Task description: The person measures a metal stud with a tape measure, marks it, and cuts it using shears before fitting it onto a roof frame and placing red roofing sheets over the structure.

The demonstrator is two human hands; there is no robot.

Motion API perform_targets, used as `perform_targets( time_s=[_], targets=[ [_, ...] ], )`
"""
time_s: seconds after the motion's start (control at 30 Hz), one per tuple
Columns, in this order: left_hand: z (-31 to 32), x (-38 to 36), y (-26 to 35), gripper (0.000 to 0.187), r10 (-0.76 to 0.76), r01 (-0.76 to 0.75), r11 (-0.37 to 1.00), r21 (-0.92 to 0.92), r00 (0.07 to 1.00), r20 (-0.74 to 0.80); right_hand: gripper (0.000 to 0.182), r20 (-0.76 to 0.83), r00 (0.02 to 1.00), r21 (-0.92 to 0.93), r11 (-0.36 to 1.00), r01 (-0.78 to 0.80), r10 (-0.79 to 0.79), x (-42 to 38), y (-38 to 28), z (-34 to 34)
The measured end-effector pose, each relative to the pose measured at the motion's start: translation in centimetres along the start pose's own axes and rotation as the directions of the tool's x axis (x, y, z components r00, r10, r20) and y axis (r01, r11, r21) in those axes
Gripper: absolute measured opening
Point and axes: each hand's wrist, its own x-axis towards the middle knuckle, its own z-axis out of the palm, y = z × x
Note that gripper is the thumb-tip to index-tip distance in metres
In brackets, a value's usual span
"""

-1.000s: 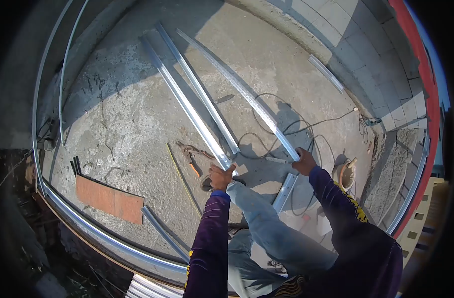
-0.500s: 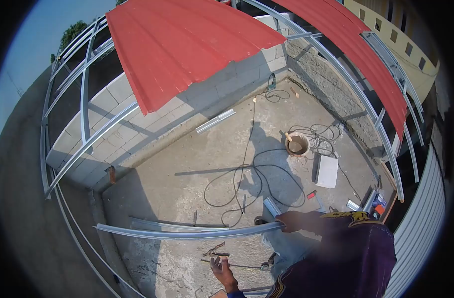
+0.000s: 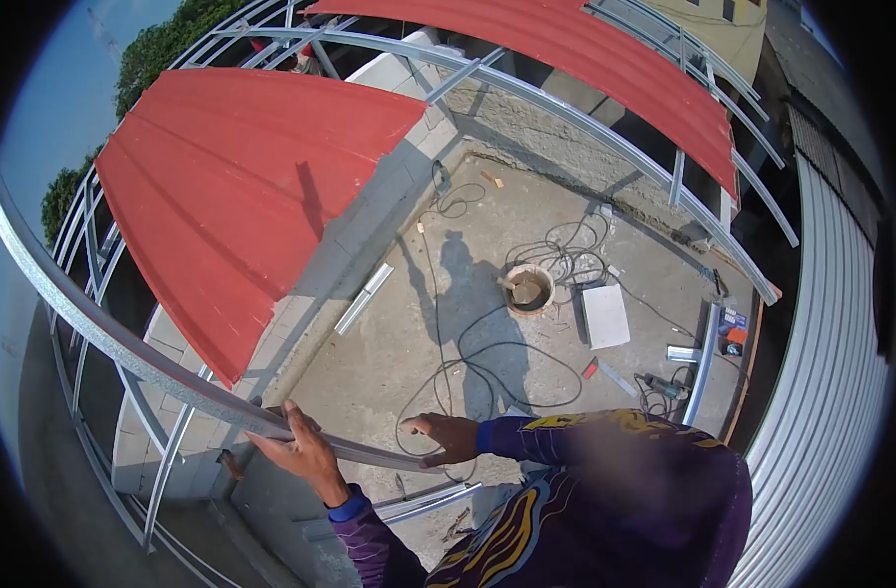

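A long, galvanized metal channel [image 3: 144, 363] slants up from in front of me to the far left. My left hand [image 3: 308, 453] grips it near its lower part, thumb on the near side and fingers partly hidden behind. My right hand [image 3: 446, 438] is at the channel's near end, its lower fingers against the metal and its forefinger spread away. Below them, more metal channels [image 3: 423, 507] lie on the concrete floor.
Red roofing sheet [image 3: 223, 186] rests on a metal frame [image 3: 644, 162] above a block wall. On the floor are a bucket [image 3: 529, 290] with a trowel, looping black cable, a white block [image 3: 606, 317] and an angle grinder [image 3: 664, 385]. Corrugated sheeting [image 3: 811, 392] lies right.
The channel has swung up from low over the floor and now points to the upper left. My left hand, free before, has taken hold of it. My view has shifted to the right.
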Motion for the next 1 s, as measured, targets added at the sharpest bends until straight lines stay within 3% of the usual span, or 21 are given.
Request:
perform_targets(
  time_s=[0.07,0.13,0.2,0.23,0.27,0.33,0.43,0.47,0.53,0.6,0.73,0.8,0.87,0.9,0.93,1.0],
  targets=[
    [1.7,3.1,1.0,0.043,0.041,-0.044,0.999,0.032,0.995,0.088,0.074,-0.122,0.992,0.045,0.998,-0.035,0.040,0.2,-0.5,-3.3],
    [3.1,5.2,1.2,0.039,0.315,-0.433,0.870,0.237,0.857,0.407,0.071,-0.204,0.966,0.030,0.987,-0.157,0.159,-1.1,0.5,-6.7],
    [5.0,4.8,1.7,0.037,0.225,-0.363,0.906,0.219,0.849,0.478,0.070,-0.269,0.938,0.019,0.975,-0.222,0.219,-4.0,1.9,-9.9],
    [5.7,4.6,0.6,0.035,0.210,-0.386,0.900,0.204,0.793,0.573,0.065,-0.359,0.886,0.018,0.951,-0.308,0.294,-6.0,2.8,-11.2],
    [6.6,4.3,-0.4,0.033,0.198,-0.409,0.894,0.183,0.727,0.657,0.061,-0.449,0.819,0.020,0.921,-0.390,0.357,-8.1,3.7,-12.4],
    [8.4,3.1,-1.9,0.030,0.097,-0.337,0.921,0.196,0.685,0.722,0.054,-0.527,0.691,0.116,0.847,-0.519,0.495,-12.7,5.1,-14.4],
    [10.8,2.1,-5.0,0.033,0.007,-0.267,0.937,0.224,0.655,0.755,0.047,-0.694,0.399,0.190,0.687,-0.701,0.600,-18.7,6.0,-15.6],
    [11.8,2.2,-5.6,0.035,-0.015,-0.243,0.943,0.226,0.650,0.760,0.042,-0.732,0.332,0.223,0.670,-0.708,0.594,-20.7,6.6,-15.6],
    [13.8,2.9,-5.7,0.038,-0.020,-0.242,0.943,0.228,0.644,0.765,0.037,-0.771,0.293,0.239,0.683,-0.690,0.566,-23.0,7.8,-15.5],
    [16.0,4.1,-6.4,0.040,-0.036,-0.236,0.941,0.240,0.640,0.768,0.036,-0.780,0.108,0.391,0.614,-0.685,0.616,-23.3,7.7,-16.3],
    [21.7,8.3,-7.8,0.048,-0.086,-0.227,0.937,0.267,0.591,0.802,0.036,-0.723,0.063,0.518,0.601,-0.608,0.688,-19.6,11.1,-20.2],
    [25.8,11.0,-7.5,0.051,-0.094,-0.229,0.936,0.266,0.567,0.818,0.037,-0.765,0.191,0.455,0.727,-0.514,0.615,-15.6,14.1,-23.6],
    [29.2,13.7,-7.8,0.057,-0.129,-0.254,0.919,0.301,0.528,0.839,0.036,-0.731,0.170,0.478,0.673,-0.564,0.661,-9.5,14.7,-28.5],
    [30.9,15.1,-8.9,0.062,0.019,-0.340,0.920,0.196,0.536,0.844,0.039,-0.732,0.242,0.398,0.688,-0.606,0.637,-6.7,16.7,-31.2],
    [32.6,16.9,-9.1,0.062,0.036,-0.352,0.919,0.175,0.519,0.854,0.042,-0.713,0.310,0.325,0.688,-0.649,0.629,-4.2,18.1,-33.0],
    [34.1,19.3,-8.8,0.064,-0.094,-0.353,0.887,0.298,0.495,0.864,0.041,-0.685,0.386,0.306,0.725,-0.617,0.618,0.8,19.2,-37.0]
  ],
)
